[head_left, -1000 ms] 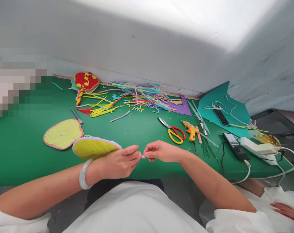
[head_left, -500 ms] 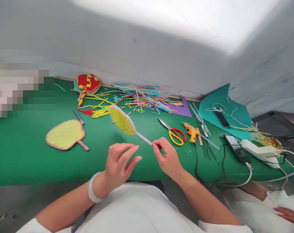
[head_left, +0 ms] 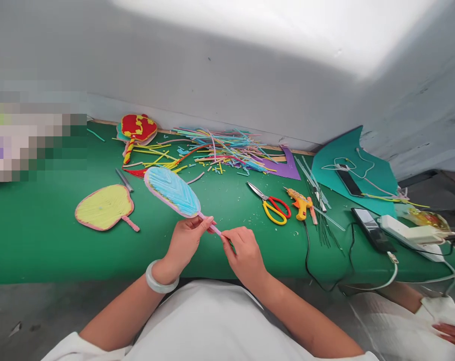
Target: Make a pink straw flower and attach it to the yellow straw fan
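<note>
1. At the left, on the smooth green counter, lay a yellow fan; its rounded face was ribbed, its pink edging and short handle fuzzy.
2. Behind it rested a slim grey rod; farther back lay a red fan with raised yellow patches and a spiral-striped red-and-yellow handle.
3. Above the counter, tilted between the hands, was a blue fan; its oval face showed fluffy, slanting rows inside a pink rim; the left hand pinched its thin pink handle near the head; the right hand pinched the handle's far end between thumb and fingers.
4. Beyond them sprawled a tangle of fuzzy, multicoloured stems, beside a flat purple sheet.
5. Next lay pointed metal scissors with one yellow and one red loop; then an orange glue gun, its black cord trailing.
6. At the right were a curved teal sheet, a glossy black phone, its screen too small to read, and a white power strip.
</note>
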`<state>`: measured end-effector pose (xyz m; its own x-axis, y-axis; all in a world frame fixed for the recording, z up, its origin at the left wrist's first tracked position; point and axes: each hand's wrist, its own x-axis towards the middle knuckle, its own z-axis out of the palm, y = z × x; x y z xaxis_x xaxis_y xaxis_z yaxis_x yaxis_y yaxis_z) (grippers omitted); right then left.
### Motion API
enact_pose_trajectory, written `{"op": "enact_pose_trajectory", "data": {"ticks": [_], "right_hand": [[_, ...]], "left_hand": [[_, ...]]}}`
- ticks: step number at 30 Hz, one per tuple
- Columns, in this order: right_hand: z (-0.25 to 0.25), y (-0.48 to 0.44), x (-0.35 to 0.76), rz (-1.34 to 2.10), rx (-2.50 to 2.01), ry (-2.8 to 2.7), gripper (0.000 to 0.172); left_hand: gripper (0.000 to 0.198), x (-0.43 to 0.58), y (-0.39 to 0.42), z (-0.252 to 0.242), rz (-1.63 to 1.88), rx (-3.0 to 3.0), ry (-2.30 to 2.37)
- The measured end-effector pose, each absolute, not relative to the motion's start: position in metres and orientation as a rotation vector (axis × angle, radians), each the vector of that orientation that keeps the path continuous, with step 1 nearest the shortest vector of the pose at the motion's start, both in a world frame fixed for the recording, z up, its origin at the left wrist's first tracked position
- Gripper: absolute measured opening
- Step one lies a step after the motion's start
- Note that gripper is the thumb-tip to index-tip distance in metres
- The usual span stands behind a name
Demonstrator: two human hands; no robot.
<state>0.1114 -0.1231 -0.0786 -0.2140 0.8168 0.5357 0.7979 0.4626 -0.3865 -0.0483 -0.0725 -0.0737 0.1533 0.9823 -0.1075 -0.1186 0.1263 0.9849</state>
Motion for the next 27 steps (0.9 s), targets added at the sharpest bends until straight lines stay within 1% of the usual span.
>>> {"op": "enact_pose_trajectory", "data": {"ticks": [6,10,12,15,22,27], "right_hand": [[-0.065,-0.124,0.112,0.993,-1.468,-1.618,0.021],[-0.058,-0.120,0.116,1.523,-1.348,-1.228,0.031],[-0.056,-0.119,0.117,1.717,-1.245,-1.055,0.032],[-0.056,-0.118,0.117,1.875,-1.127,-0.886,0.030],[-0.065,-0.121,0.112,2.015,-0.995,-0.741,0.028],[-0.075,-0.125,0.106,2.086,-0.844,-0.736,0.029]], "left_hand": [[0.024,-0.052,-0.074,-0.066,1.111,1.085,0.976],[0.028,-0.054,-0.076,-0.067,1.105,1.134,0.928],[0.031,-0.056,-0.076,-0.068,1.102,1.159,0.893],[0.033,-0.059,-0.076,-0.070,1.084,1.162,0.829],[0.028,-0.066,-0.069,-0.078,0.994,1.210,0.576],[0.037,-0.066,-0.067,-0.083,0.910,1.235,0.474]]}}
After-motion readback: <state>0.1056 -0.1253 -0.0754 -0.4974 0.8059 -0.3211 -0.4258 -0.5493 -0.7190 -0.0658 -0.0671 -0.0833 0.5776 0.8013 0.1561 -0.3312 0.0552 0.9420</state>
